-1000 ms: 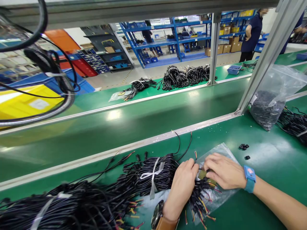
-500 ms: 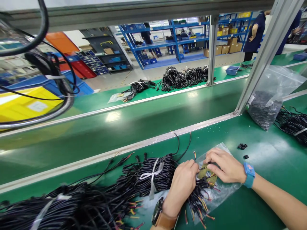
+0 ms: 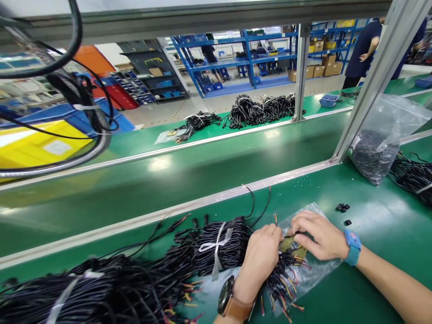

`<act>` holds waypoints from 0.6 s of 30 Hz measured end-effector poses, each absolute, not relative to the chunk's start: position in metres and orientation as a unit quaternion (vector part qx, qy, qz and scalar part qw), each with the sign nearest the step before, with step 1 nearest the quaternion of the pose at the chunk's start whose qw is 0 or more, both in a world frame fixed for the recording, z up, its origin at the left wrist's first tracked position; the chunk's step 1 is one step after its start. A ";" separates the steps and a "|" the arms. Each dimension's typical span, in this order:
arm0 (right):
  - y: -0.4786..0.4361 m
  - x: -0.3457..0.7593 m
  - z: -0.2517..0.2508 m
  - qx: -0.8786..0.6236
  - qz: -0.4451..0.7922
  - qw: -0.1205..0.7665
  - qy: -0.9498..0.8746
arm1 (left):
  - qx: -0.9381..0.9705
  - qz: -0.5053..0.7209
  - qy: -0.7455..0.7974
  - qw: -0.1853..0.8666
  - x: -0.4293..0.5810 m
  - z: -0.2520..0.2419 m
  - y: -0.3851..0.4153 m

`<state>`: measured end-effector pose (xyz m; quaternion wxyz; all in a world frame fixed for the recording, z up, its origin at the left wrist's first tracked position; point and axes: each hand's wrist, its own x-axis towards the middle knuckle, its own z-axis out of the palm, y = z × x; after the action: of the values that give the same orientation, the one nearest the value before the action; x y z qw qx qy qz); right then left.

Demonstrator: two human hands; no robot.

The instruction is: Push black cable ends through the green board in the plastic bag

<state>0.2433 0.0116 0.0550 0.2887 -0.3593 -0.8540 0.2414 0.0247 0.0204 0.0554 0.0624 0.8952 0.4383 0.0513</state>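
My left hand (image 3: 265, 249) is closed, its fingertips pinching a thin black cable (image 3: 287, 236). Coloured wire ends (image 3: 275, 218) poke up just beyond those fingers. To the right, thumb and forefinger of my right hand (image 3: 319, 235) are closed on the other part of this cable; its tip is hidden by the fingers. Beneath both hands lie a clear plastic bag (image 3: 320, 272) and a yellowish-green flat piece (image 3: 286, 245). Short black cables with stripped red and yellow ends (image 3: 281, 283) fan out below. A tied coil of black cable (image 3: 221, 247) rests left of my left hand.
A large pile of black cables (image 3: 91, 292) covers the front left. Several small black parts (image 3: 343, 207) lie right of my hands. A bag of black parts (image 3: 376, 144) leans by the metal post (image 3: 366, 85). A metal rail (image 3: 202, 204) crosses the bench.
My hands stay at nearly the same spot, with a slight shift of the fingers around the cable. The whole view has moved slightly. A person in the background leans a little differently.
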 end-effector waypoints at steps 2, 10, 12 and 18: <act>0.011 0.242 0.056 -0.350 0.243 0.264 -0.865 | 0.894 0.051 0.439 0.069 0.024 0.056 0.020; 0.014 0.244 0.055 -0.364 0.245 0.272 -0.857 | 0.891 0.073 0.431 0.128 0.016 0.060 0.019; 0.016 0.247 0.055 -0.373 0.240 0.309 -0.841 | 0.889 0.076 0.432 0.130 0.014 0.060 0.019; 0.019 0.248 0.055 -0.392 0.229 0.333 -0.826 | 0.895 0.073 0.426 0.107 0.015 0.056 0.022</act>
<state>0.2484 0.0188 0.0548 0.3335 -0.3917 -0.8264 0.2290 0.0154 0.0223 0.0558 0.1072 0.8951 0.4264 0.0732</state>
